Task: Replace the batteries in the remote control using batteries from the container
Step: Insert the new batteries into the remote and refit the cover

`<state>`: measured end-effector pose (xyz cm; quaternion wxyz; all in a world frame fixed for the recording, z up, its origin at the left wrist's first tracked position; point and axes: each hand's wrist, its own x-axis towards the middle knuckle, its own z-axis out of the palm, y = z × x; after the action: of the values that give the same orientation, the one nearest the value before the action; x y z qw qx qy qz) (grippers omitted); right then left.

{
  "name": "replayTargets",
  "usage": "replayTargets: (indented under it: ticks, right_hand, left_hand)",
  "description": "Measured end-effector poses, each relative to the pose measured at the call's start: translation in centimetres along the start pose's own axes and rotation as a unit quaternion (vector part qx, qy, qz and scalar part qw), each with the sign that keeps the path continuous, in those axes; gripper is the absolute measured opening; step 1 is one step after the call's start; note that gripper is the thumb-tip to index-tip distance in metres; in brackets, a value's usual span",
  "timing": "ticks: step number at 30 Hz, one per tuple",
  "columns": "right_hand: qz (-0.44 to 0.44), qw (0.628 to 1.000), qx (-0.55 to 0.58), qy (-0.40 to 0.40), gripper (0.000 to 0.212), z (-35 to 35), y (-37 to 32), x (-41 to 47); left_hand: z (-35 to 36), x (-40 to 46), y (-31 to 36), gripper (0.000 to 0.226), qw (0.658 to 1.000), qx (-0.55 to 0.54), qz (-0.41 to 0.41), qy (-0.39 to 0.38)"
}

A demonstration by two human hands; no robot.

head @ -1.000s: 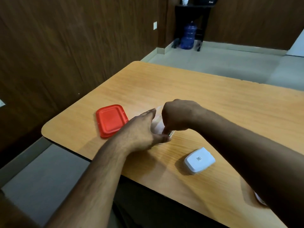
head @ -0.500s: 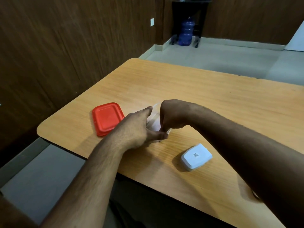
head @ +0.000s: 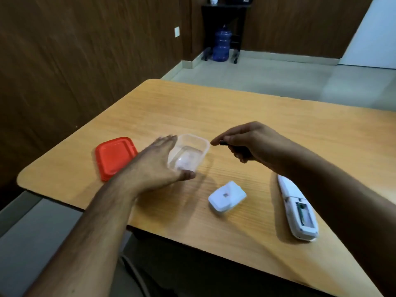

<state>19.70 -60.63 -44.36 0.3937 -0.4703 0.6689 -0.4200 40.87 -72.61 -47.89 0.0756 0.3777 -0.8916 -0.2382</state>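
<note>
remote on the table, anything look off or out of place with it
Nothing damaged. The remote lies face down with its battery bay open and apparently empty; its white cover sits apart on the table. That fits a battery swap.

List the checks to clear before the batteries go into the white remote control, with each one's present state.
1. Battery compartment open: ok. The white remote control lies back up, its bay uncovered.
2. Bay empty of old cells: ok, it looks empty.
3. Cover out of the way: ok. The small white battery cover lies apart on the wooden table.
4. Battery in hand: ok. The right hand pinches a dark battery; how many it holds, cannot tell.
5. Clear plastic container steady: ok, the left hand is at its side, the red lid off.
6. Polarity: cannot tell.
</note>
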Motion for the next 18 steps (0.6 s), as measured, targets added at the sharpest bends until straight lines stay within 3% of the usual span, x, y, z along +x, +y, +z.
replayTargets:
  ticks: [3,7,11,13,18]
  right_hand:
    - [0.01,0.999,0.025,0.017,0.03,-2.4,1.7,-4.3]
    - [0.031,0.992,0.09,0.085,0.024,-6.0,4.5,-10.4]
    - [0.046,0.97,0.195,0.135,0.014,-7.2,7.2,-14.7]
    - [0.042,0.96,0.227,0.161,0.023,-7.4,8.2,-15.7]
    - [0.004,0.957,0.208,0.203,0.026,-7.3,9.5,-16.0]
  left_hand:
    - [-0.1,-0.4,1.5,0.104,0.998,0.042,0.017,0.038]
    - [1.8,-0.6,6.6,0.084,0.991,0.025,0.111,0.073]
    - [4.2,0.0,12.9,0.06,0.981,-0.002,0.196,0.014]
    - [5.4,0.4,14.8,0.053,0.976,-0.008,0.219,-0.011]
    - [8.4,1.1,15.5,0.049,0.973,-0.023,0.227,-0.046]
